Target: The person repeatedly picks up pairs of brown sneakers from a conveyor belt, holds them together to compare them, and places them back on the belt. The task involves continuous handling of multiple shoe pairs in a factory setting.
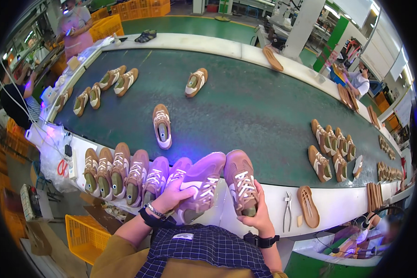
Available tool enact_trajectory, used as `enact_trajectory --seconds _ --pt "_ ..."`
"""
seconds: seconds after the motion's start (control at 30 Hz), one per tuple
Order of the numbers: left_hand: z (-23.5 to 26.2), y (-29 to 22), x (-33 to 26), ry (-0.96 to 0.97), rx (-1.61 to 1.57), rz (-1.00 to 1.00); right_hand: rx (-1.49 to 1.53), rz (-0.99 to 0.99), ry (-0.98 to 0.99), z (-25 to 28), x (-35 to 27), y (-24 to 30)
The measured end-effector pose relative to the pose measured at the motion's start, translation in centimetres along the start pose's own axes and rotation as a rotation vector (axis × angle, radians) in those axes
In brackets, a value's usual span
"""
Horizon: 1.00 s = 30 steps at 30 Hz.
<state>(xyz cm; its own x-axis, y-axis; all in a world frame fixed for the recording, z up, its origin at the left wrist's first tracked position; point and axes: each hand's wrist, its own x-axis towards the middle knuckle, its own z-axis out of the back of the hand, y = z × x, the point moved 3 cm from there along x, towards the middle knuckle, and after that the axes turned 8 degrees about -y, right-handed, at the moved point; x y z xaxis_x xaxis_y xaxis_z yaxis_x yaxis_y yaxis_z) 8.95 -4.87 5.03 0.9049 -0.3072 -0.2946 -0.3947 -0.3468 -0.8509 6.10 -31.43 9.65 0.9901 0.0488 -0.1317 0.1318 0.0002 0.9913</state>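
Factory floor surrounds us, with a long green conveyor belt (245, 106) running past in front of our hands and a white table (338, 204) edge just under them. We hold one sneaker in each hand: the left hand (169, 197) is closed around the heel of a sneaker (200, 183) washed in purple light, and the right hand (257, 211) grips the heel of a tan sneaker (241, 178) beside it, the two shoes touching side by side, toes pointing away from us. To the left of our left hand a row of sneakers (120, 173) already stands lined up on the table edge, which we judge as work done or waiting; the pair in hand looks like the piece in progress. Beyond our hands a single sneaker (162, 126) lies on the belt, with more pairs farther off to the left and another group of shoes (331, 148) off to the right. Just right of our right hand lie pliers (287, 211) and a loose sole (308, 206). Yellow crates (85, 236) sit below left. Other people work at the far ends. Nothing blocks the belt directly ahead of our hands.
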Motion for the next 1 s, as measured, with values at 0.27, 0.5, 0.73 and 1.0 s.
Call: enact_trajectory --seconds 0.27,0.5,0.73,1.0 --pt "-3.0 -1.0 0.9 -0.150 0.337 -0.286 -0.522 0.359 -0.325 -1.2 0.2 -2.4" --pt "-2.7 -0.2 0.9 -0.142 0.021 -0.113 -0.716 0.514 -0.391 -1.8 0.0 -0.3" --pt "-2.2 1.4 1.8 0.109 -0.406 0.008 -0.462 0.532 -0.228 -2.0 0.4 1.2" --pt "-3.6 1.2 1.1 0.144 -0.599 0.177 0.402 0.004 -0.140 -3.3 1.9 -0.7"
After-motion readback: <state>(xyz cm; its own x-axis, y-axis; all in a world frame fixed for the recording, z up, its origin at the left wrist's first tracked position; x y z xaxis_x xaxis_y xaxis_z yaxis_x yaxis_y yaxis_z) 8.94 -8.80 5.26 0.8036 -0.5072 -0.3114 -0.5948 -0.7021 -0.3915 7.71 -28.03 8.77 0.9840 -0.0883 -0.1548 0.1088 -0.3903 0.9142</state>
